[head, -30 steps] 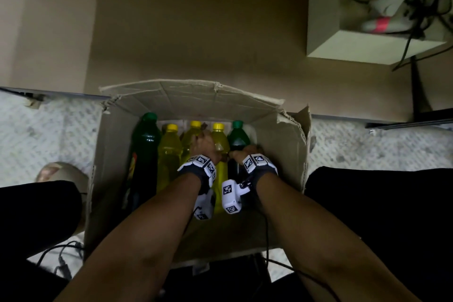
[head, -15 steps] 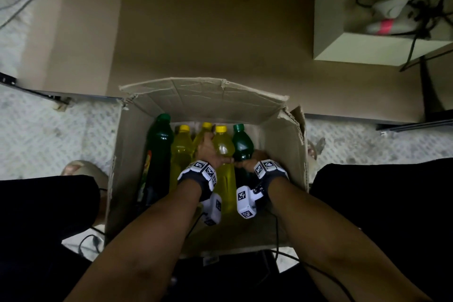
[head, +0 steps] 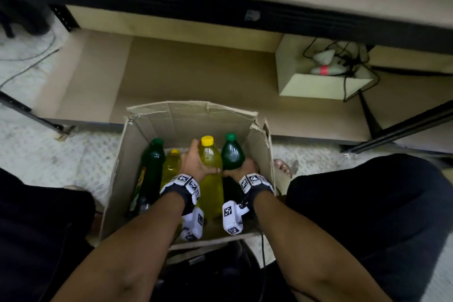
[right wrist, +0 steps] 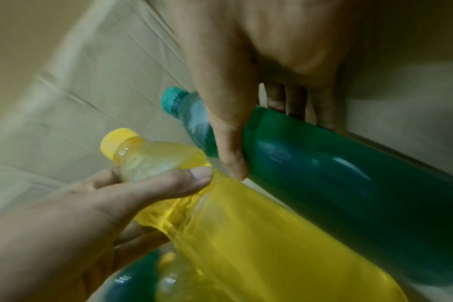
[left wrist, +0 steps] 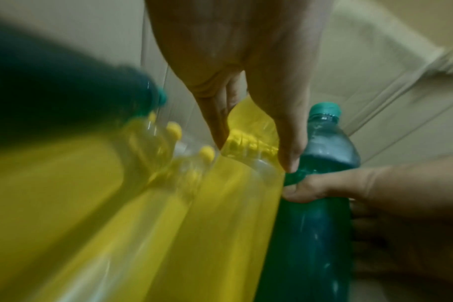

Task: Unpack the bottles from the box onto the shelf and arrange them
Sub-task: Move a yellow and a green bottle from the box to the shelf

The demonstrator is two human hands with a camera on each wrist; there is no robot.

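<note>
An open cardboard box [head: 186,115] stands on the floor between my knees. My left hand [head: 196,164] grips a yellow bottle [head: 210,179] with a yellow cap around its shoulder; the same yellow bottle [right wrist: 153,157] shows in the right wrist view. My right hand [head: 241,170] grips a green bottle [head: 231,153] beside it, and that green bottle [left wrist: 321,183] also shows in the left wrist view. Both bottles are raised partly above the others. A taller dark green bottle [head: 150,169] and another yellow bottle [head: 171,167] stay in the box on the left.
A low tan shelf board [head: 196,73] lies just beyond the box, under a dark shelf edge [head: 220,10]. A small open box [head: 321,86] with cables and white objects sits on the shelf at the right. Black metal frame bars [head: 397,127] and cables border the floor.
Both hands have lifted their bottles upward out of the row. The head view has tilted up, showing more of the shelf.
</note>
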